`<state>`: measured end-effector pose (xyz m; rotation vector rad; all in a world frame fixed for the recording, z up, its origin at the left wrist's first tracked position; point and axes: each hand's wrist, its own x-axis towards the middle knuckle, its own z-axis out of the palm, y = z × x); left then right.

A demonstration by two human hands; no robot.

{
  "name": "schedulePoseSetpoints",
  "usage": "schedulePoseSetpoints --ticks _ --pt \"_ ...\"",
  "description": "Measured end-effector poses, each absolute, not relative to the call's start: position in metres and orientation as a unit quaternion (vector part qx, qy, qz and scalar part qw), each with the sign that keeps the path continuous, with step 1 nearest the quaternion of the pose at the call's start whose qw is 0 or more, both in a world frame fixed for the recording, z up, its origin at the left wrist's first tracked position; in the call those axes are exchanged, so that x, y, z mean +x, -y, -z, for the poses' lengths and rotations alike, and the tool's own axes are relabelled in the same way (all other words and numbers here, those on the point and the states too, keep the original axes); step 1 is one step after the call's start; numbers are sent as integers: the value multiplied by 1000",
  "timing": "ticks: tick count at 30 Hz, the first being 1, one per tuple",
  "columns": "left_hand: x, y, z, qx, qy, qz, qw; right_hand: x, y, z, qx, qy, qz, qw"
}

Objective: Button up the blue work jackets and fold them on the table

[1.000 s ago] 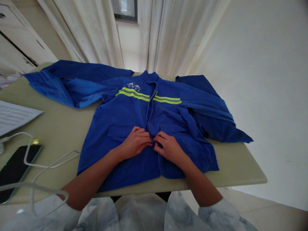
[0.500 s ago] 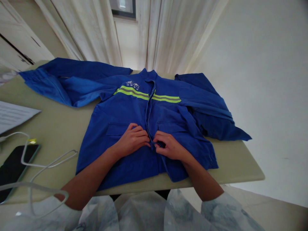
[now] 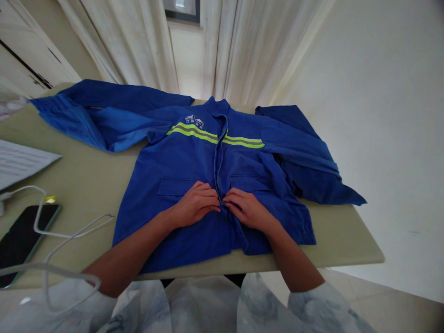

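Note:
A blue work jacket (image 3: 187, 162) lies front side up across the table, with a yellow-green and grey reflective stripe (image 3: 197, 133) over its chest. White lettering marks the chest on the left of the view. My left hand (image 3: 198, 203) pinches the front placket low down, its fingertips at the overlapping edges. Opposite it, my right hand (image 3: 247, 209) grips the other edge of the placket, fingers closed on the cloth. The fingertips of both hands almost meet, and whatever small fastener may lie between them is hidden.
On the left of the table (image 3: 86, 185) lie a printed sheet (image 3: 24, 163), a dark phone (image 3: 26, 238) and a looping white cable (image 3: 74, 238). More dark blue cloth (image 3: 128, 95) is spread behind the jacket. Curtains and a wall stand beyond.
My right fingers have flattened down over the placket, closing the gap that showed beneath them. The jacket's lower right front hem has shifted slightly up. The whole view has moved a little.

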<state>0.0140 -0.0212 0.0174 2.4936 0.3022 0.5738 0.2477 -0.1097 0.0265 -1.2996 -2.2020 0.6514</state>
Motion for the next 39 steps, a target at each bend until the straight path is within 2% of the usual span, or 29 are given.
schedulePoseSetpoints --ticks 4,13,18,23,27,34,39 --pt "13 17 -19 930 -102 -206 287 244 111 -26 -482 810 -220 253" --pt "10 6 -14 932 -120 -238 245 241 109 -27 -463 770 -293 326" --pt "12 9 -8 907 -104 -277 301 239 107 -21 -447 755 -314 362" --pt "13 9 -7 885 -105 -269 366 240 106 -19 -441 760 -317 358" --pt "13 8 -10 880 -115 -259 382 241 108 -21 -451 784 -274 327" --pt "13 6 -13 865 -111 -243 426 237 117 -21 -498 814 -131 269" --pt "12 4 -10 861 -104 -230 441 235 118 -15 -490 825 -102 263"
